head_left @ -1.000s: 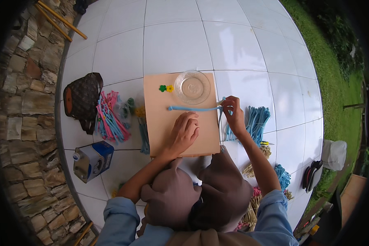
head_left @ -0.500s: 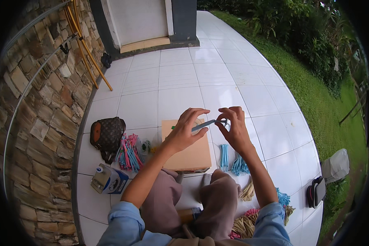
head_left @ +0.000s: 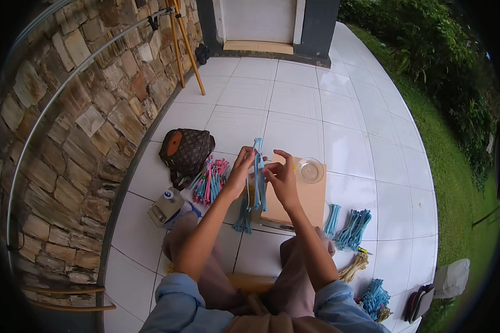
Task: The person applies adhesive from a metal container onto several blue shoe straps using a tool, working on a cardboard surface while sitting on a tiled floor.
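Note:
Over the left part of a cardboard box (head_left: 294,202), my left hand (head_left: 241,172) grips several light-blue strips (head_left: 256,191) that hang upright. My right hand (head_left: 283,180) pinches the same strips at about mid-length, its index finger raised. The strips' lower ends dangle free, apart at the bottom. Behind and below them, a bundle of blue strips (head_left: 243,217) lies by the box's left side. A clear round bowl (head_left: 310,170) rests on the box top, to the right of my hands.
To the left lie a pile of pink and blue strips (head_left: 210,180), a brown backpack (head_left: 187,151) and a metal can (head_left: 169,208). On the right are blue bundles (head_left: 353,228), a yellow cutter (head_left: 363,251) and beige strips (head_left: 353,268). A stone wall (head_left: 78,116) stands far left.
Half a second ago a single bluish strip was stretched between both hands over the box. Now several strips hang upright, and my hands are farther left over the box. The view has turned left.

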A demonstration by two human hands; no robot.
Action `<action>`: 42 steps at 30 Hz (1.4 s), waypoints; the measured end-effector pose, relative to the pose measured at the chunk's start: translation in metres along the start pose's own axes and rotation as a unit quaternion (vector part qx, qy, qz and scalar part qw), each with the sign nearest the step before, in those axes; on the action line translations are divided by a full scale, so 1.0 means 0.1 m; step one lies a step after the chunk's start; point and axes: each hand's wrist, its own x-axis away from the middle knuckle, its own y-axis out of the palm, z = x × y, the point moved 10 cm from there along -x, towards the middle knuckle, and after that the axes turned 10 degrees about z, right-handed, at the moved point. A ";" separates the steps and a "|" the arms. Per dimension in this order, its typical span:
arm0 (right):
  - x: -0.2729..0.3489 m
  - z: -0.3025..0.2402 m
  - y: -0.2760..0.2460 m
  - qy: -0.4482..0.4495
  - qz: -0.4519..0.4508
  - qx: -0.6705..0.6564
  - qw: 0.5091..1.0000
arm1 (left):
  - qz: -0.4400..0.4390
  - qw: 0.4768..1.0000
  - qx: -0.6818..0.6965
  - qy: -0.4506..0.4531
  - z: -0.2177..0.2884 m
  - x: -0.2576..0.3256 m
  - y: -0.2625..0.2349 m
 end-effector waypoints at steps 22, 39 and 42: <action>0.83 3.78 0.70 0.279 0.076 0.198 0.937 | 0.298 0.938 -0.152 -0.095 -3.77 -0.31 -2.36; 0.40 -0.27 -1.29 -0.076 0.183 -0.051 0.979 | -0.154 0.908 -0.238 0.309 0.34 0.31 1.30; 0.63 -0.32 -1.89 -0.057 0.230 -0.056 0.970 | -0.259 0.883 -0.275 0.279 0.18 0.54 1.69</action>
